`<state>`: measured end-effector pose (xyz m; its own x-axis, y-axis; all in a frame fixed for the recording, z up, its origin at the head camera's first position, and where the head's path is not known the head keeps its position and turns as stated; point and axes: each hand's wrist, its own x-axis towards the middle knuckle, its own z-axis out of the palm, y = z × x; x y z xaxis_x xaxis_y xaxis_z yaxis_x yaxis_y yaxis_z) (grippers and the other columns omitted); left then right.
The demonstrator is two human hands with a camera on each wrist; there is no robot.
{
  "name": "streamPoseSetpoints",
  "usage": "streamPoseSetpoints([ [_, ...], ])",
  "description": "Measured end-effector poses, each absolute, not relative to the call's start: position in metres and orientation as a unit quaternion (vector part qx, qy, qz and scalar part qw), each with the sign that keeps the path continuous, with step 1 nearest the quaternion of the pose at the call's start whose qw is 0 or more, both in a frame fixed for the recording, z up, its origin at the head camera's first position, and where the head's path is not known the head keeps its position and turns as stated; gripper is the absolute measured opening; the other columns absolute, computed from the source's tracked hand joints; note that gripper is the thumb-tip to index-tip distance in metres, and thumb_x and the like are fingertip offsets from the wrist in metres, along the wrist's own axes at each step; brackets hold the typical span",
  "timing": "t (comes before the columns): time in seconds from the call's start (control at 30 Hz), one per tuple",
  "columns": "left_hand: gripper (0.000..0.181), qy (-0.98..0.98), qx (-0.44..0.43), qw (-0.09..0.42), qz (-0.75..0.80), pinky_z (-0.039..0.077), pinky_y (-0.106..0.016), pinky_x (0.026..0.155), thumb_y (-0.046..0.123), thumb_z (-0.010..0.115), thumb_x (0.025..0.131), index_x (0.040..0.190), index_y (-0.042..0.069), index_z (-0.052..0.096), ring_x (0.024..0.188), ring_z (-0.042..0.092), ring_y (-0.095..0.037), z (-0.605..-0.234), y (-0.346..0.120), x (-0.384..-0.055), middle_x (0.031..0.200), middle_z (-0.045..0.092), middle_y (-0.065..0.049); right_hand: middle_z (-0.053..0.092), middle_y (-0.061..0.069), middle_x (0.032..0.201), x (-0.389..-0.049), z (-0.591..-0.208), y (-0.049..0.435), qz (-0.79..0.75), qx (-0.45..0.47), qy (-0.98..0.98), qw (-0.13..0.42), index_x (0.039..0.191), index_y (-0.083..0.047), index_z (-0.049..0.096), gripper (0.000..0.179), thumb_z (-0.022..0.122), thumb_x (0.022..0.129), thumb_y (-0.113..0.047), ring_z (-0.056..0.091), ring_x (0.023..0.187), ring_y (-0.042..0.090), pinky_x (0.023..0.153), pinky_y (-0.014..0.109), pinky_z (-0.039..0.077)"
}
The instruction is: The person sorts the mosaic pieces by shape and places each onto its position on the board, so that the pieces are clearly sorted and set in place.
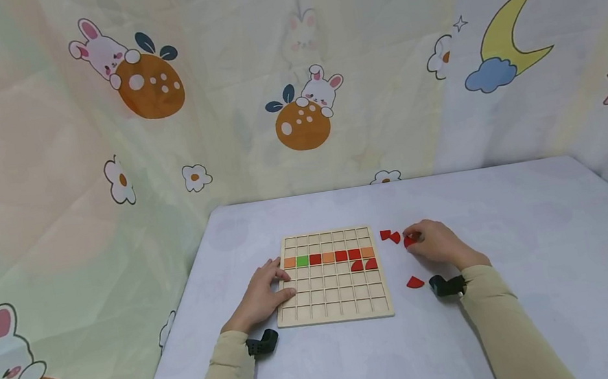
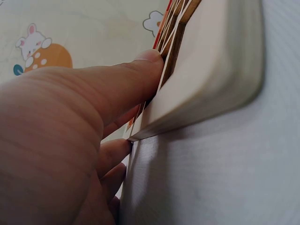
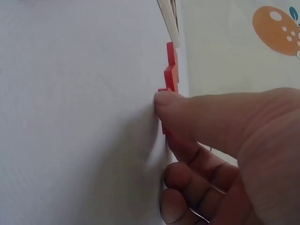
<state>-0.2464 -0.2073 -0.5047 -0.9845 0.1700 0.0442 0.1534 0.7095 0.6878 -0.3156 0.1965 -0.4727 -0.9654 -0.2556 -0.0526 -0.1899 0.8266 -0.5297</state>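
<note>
Right hand fingers and thumb close in a pinch on a red piece, flat and glossy, its outline mostly hidden by the fingertips. Left hand rests on the left edge of a pale wooden board, thumb and fingertips spaced apart. Square cells cover the board; one row holds orange, green, red, orange, red, red and orange squares, and two red curved-edged pieces sit in the row below, at its right end. Held between thumb and fingertips, the pinched piece is at the table, right of the board. Just beyond these fingertips, toward the board, lie two small red pieces; a red fan-shaped piece lies closer to the person, near the right wrist.
</note>
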Motion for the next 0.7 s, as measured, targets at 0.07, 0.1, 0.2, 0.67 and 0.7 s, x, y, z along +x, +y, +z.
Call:
streamPoseSetpoints([
  [0.07,0.023,0.925,0.086,0.012,0.370,0.007,-0.047,0.123,0.028,0.078,0.083,0.094,0.022,0.059,0.149,0.019,-0.029,-0.5047,-0.2072,-0.2463,0.157,0.034,-0.010,0.062,0.013,0.104,-0.3146,-0.4709,0.1982,-0.271,-0.116,0.953,0.067,0.121,-0.002,0.064,0.032,0.066,0.089,-0.009,0.054,0.092,0.028,0.082,0.041,0.055],
  [0.1,0.023,0.925,0.085,0.012,0.370,0.007,-0.046,0.123,0.028,0.078,0.083,0.094,0.022,0.059,0.149,0.019,-0.028,-0.5047,-0.2072,-0.2463,0.157,0.034,-0.009,0.062,0.013,0.103,-0.3140,-0.4700,0.1987,-0.274,-0.114,0.952,0.070,0.120,-0.002,0.064,0.031,0.066,0.090,-0.009,0.054,0.092,0.028,0.081,0.041,0.055],
  [0.2,0.023,0.926,0.084,0.012,0.369,0.007,-0.047,0.123,0.028,0.078,0.083,0.094,0.023,0.059,0.149,0.019,-0.028,-0.5046,-0.2071,-0.2465,0.157,0.034,-0.009,0.061,0.011,0.100,-0.3131,-0.4688,0.1995,-0.279,-0.111,0.951,0.073,0.118,-0.003,0.065,0.029,0.066,0.090,-0.009,0.053,0.092,0.028,0.079,0.038,0.054],
  [0.67,0.022,0.926,0.080,0.014,0.368,0.007,-0.044,0.123,0.026,0.078,0.084,0.095,0.021,0.059,0.149,0.018,-0.027,-0.5026,-0.2055,-0.2459,0.157,0.034,-0.009,0.063,0.009,0.101,-0.3124,-0.4699,0.1976,-0.283,-0.103,0.952,0.062,0.112,-0.004,0.068,0.028,0.073,0.088,-0.018,0.054,0.092,0.026,0.080,0.038,0.054],
  [0.7,0.022,0.926,0.081,0.014,0.368,0.006,-0.044,0.123,0.027,0.078,0.084,0.095,0.021,0.059,0.149,0.019,-0.027,-0.5029,-0.2058,-0.2461,0.157,0.034,-0.009,0.063,0.009,0.100,-0.3120,-0.4697,0.1971,-0.282,-0.104,0.952,0.059,0.111,-0.005,0.068,0.028,0.073,0.087,-0.018,0.054,0.092,0.026,0.079,0.038,0.054],
])
